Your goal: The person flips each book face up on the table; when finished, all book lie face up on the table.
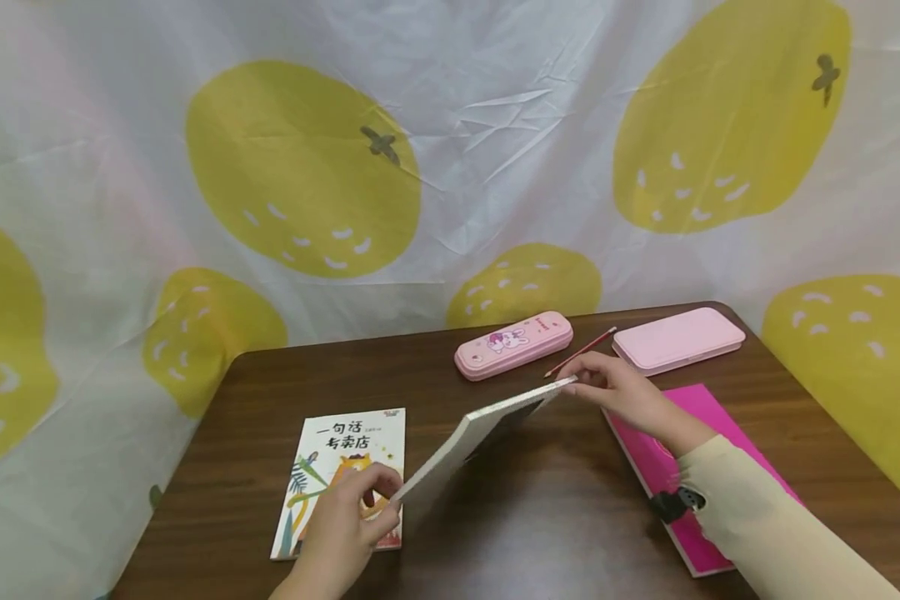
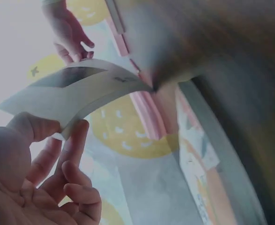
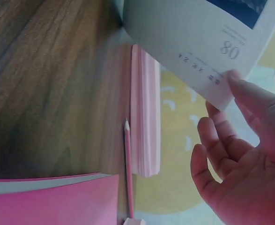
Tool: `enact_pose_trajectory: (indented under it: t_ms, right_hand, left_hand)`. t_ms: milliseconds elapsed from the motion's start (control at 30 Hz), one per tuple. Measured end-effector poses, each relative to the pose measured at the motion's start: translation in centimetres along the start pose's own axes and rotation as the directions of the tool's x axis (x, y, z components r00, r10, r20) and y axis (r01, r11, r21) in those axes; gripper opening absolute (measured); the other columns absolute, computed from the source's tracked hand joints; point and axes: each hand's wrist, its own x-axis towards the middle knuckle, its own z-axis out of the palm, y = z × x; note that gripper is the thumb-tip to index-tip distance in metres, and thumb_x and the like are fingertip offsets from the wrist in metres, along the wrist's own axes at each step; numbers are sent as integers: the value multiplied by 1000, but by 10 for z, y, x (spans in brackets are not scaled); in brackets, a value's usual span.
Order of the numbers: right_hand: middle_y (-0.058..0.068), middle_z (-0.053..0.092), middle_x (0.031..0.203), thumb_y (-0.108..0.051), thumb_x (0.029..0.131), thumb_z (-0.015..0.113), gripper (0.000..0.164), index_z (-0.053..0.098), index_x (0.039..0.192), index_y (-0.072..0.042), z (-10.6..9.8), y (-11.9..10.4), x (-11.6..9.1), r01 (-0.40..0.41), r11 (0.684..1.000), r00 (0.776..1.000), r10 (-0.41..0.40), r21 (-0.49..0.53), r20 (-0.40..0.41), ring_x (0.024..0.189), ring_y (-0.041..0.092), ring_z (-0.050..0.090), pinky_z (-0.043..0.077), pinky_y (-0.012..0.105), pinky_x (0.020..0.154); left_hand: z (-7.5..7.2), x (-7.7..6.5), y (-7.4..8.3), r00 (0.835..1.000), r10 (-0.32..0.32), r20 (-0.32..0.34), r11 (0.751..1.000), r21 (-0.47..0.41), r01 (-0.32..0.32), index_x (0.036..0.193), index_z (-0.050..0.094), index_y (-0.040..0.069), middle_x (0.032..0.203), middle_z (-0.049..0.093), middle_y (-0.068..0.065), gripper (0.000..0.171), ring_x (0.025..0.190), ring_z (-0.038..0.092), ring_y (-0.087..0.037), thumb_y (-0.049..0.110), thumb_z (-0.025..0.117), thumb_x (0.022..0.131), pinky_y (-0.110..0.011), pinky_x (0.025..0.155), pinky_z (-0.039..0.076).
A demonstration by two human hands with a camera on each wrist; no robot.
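Both hands hold a white-paged book (image 1: 450,454) raised above the table, tilted and bent along its middle. My left hand (image 1: 345,517) pinches its near left edge between thumb and fingers. At the far right corner, my right hand (image 1: 630,396) pinches it the same way. The right wrist view shows a page with a dark blue picture, a large "08" and small print upside down. A white storybook (image 1: 352,425) with a colourful cover lies below my left hand and is partly hidden by it. Under my right forearm lies a bright pink book (image 1: 708,417).
Toward the back of the brown table (image 1: 270,383) lie a pink pencil case (image 1: 513,346) with a rabbit picture, a red pencil (image 1: 588,347) and a plain pink case (image 1: 678,340). Behind the table hangs a white curtain (image 1: 450,108) with yellow fruit prints.
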Motion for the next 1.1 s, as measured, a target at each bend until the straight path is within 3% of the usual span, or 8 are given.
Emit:
enact_pose_trajectory:
  t_ms: [67,233,500,633,767,867,967,1100]
  right_hand:
    - [9,68,91,-12,96,72,13,71,108,-8,-2,-4,1,-11,1000,1000,11,0,-11,75,15,61,48,24,68]
    - [10,66,91,-12,98,71,15,70,111,-5,-7,-10,2,-21,999,999,22,36,-34,77,14,62,50,24,71]
    - [10,66,93,-11,98,70,15,70,112,-4,-13,-15,3,-22,999,999,24,37,-48,81,17,63,51,24,74]
    - [11,69,95,-16,99,70,22,71,117,-5,-15,-19,2,-78,997,995,78,3,-55,81,19,62,50,24,72]
    - [11,70,92,-19,98,71,27,71,120,-3,-15,-17,0,-126,992,992,126,7,-27,76,17,60,52,26,65]
    - [10,71,92,-17,98,72,25,71,119,-4,-14,-10,-1,-126,992,992,126,14,16,74,15,61,54,26,64]
    - [8,71,95,-16,95,75,26,71,119,-7,-14,-2,-2,-95,995,993,95,-16,64,78,14,61,52,26,67]
    - [5,71,102,-10,88,81,33,71,120,-12,-14,7,-4,-52,995,992,61,-82,109,89,17,63,56,34,80]
  left_hand:
    - [-2,1,1,999,26,-43,1000,-15,-26,85,66,33,76,54,22,38,72,46,-2,0,78,70,-19,62,37]
    - [-7,3,6,995,19,-98,999,-45,-24,87,68,32,77,52,20,36,75,47,-5,1,80,73,-20,61,37]
    - [-8,6,8,986,30,-162,998,-52,-39,90,70,25,84,66,13,30,77,52,-7,2,82,75,-21,62,42]
    - [-7,6,10,993,-22,-119,997,-82,13,105,70,22,81,65,20,36,74,51,-5,5,83,76,-20,60,41]
    - [-6,4,11,997,-69,-40,992,-109,64,117,66,21,78,65,23,46,76,53,-4,5,84,77,-24,67,44]
    - [-2,3,10,995,-94,16,992,-86,95,115,67,26,78,63,25,43,80,53,-6,6,83,81,-25,72,43]
    - [3,2,9,992,-105,70,993,-51,108,108,70,34,78,62,25,38,85,52,-8,8,82,83,-20,68,43]
    - [11,2,3,990,-80,119,997,-12,82,106,73,33,77,62,26,35,88,54,-11,8,82,83,-17,64,46]
